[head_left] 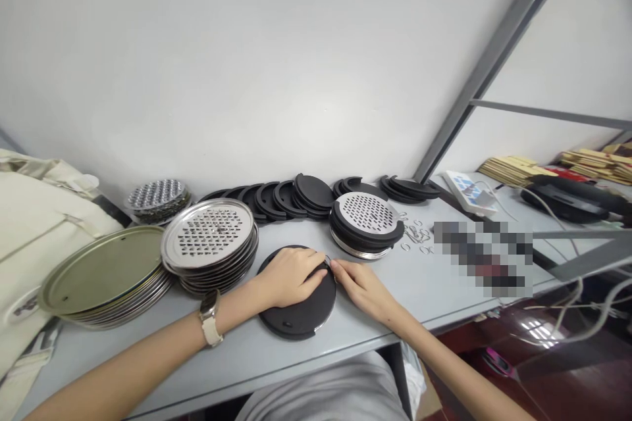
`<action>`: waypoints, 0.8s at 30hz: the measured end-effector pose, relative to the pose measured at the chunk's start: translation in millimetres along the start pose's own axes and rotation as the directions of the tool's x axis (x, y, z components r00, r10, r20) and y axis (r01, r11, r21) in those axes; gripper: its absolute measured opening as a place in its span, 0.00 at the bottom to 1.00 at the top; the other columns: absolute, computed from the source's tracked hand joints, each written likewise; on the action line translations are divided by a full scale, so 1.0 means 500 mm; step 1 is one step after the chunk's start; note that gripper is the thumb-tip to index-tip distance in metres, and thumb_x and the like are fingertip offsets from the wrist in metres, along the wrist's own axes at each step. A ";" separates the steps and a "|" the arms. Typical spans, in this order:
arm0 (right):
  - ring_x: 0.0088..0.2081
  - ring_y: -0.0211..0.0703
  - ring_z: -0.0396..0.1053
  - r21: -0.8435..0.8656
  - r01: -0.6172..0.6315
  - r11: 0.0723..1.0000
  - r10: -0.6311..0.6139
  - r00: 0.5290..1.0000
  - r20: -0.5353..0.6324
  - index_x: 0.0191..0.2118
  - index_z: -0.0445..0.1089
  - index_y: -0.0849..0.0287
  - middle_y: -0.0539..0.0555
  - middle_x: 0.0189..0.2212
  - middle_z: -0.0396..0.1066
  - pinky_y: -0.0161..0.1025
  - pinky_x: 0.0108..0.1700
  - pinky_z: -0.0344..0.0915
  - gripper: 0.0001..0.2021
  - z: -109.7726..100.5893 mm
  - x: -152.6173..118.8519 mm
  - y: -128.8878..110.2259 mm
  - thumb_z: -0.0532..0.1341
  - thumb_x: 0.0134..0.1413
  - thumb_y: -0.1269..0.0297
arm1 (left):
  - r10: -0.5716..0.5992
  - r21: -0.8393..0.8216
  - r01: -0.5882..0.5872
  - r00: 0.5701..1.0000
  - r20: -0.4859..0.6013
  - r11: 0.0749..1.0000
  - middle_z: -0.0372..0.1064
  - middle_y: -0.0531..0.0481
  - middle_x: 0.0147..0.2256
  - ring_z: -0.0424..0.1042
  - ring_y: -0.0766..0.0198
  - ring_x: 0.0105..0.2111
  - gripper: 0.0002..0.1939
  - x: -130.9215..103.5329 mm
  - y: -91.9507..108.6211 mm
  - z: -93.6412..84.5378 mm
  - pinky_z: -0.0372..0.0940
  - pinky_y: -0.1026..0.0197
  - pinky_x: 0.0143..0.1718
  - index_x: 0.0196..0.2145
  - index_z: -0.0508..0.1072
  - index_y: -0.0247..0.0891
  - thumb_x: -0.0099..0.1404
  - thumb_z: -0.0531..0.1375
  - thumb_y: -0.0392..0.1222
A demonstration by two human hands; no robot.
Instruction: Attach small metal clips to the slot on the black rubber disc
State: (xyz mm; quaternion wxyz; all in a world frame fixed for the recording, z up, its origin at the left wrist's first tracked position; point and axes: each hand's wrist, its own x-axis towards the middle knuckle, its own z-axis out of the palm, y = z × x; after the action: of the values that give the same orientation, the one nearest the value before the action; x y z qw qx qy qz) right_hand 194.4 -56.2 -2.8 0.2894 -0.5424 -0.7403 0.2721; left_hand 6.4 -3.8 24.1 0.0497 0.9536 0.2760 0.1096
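Black, flat, round disc w/ a thin shiny edge [296, 323] lies on the pale grey tabletop [237, 356], near the front edge, directly under the person's L hand [293, 276]. L hand is palm-down on it, fingers stretched fwd & close together, thumb a bit apart, tips by the disc's R rim; can't tell if they grip anything. R hand [359, 284] is at that same rim, thumb & index pinched narrow on a small silvery metal loop [328, 261], mostly hidden. Pale-strapped wristwatch [210, 319] on L wrist.

L of disc: tall stack of round, silver, perforated metal plates [210, 237]; next to it, olive-green round trays [106, 270], also stacked, beside a cream fabric bag [44, 210]. Behind those, silver, bumpy-textured discs [157, 200] in a pile.

Along the wall: row of black notched discs [316, 192], overlapping. Behind R hand: short stack of black & silver rounds [368, 212], perforated silver one on top; loose silvery metal rings [419, 234] scattered just R of it.
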 end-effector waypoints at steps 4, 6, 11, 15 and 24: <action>0.24 0.36 0.57 -0.003 0.000 1.000 0.000 1.000 -0.008 0.25 0.57 0.58 0.48 0.21 0.59 0.34 0.29 0.53 0.22 0.000 -0.001 0.000 0.42 0.67 0.53 | 0.006 0.000 -0.006 1.000 0.007 1.000 0.71 0.49 0.36 0.71 0.58 0.35 0.08 0.001 -0.001 0.000 0.61 0.59 0.34 0.37 0.65 0.39 0.70 0.49 0.43; 0.24 0.37 0.57 -0.015 0.001 1.000 -0.001 1.000 -0.010 0.25 0.58 0.58 0.48 0.21 0.60 0.34 0.29 0.54 0.22 0.001 0.000 0.001 0.42 0.67 0.53 | 0.008 -0.007 -0.008 1.000 0.004 1.000 0.71 0.49 0.36 0.71 0.58 0.35 0.08 0.001 -0.001 0.001 0.61 0.59 0.34 0.37 0.65 0.39 0.70 0.50 0.43; 0.23 0.37 0.59 -0.058 0.023 0.998 -0.024 1.000 -0.009 0.25 0.58 0.58 0.48 0.21 0.61 0.34 0.29 0.53 0.20 0.003 0.000 0.004 0.43 0.67 0.56 | -0.002 -0.024 0.002 1.000 -0.009 1.000 0.71 0.48 0.35 0.71 0.58 0.34 0.08 0.001 0.000 0.002 0.61 0.58 0.33 0.37 0.65 0.39 0.70 0.49 0.43; 0.23 0.37 0.60 -0.069 0.027 0.997 -0.028 1.000 -0.007 0.25 0.59 0.58 0.48 0.21 0.62 0.34 0.29 0.53 0.21 0.006 -0.001 0.006 0.43 0.67 0.56 | 0.011 -0.012 -0.011 1.000 -0.013 1.000 0.71 0.49 0.35 0.71 0.58 0.34 0.08 0.001 -0.001 0.001 0.61 0.58 0.33 0.37 0.65 0.39 0.69 0.49 0.43; 0.24 0.38 0.61 -0.074 0.012 0.997 -0.013 1.000 -0.015 0.26 0.58 0.57 0.48 0.21 0.63 0.35 0.29 0.53 0.20 0.006 0.000 0.003 0.43 0.68 0.56 | -0.007 0.001 0.007 1.000 -0.012 1.000 0.71 0.50 0.33 0.71 0.58 0.32 0.04 0.000 0.002 -0.004 0.60 0.59 0.30 0.35 0.65 0.39 0.64 0.53 0.41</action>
State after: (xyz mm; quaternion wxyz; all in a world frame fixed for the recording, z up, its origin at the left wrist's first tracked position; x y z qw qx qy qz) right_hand 193.1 -56.3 -6.0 0.2766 -0.5499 -0.7510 0.2388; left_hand 6.7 -4.6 26.3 0.0480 0.9519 0.2799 0.1148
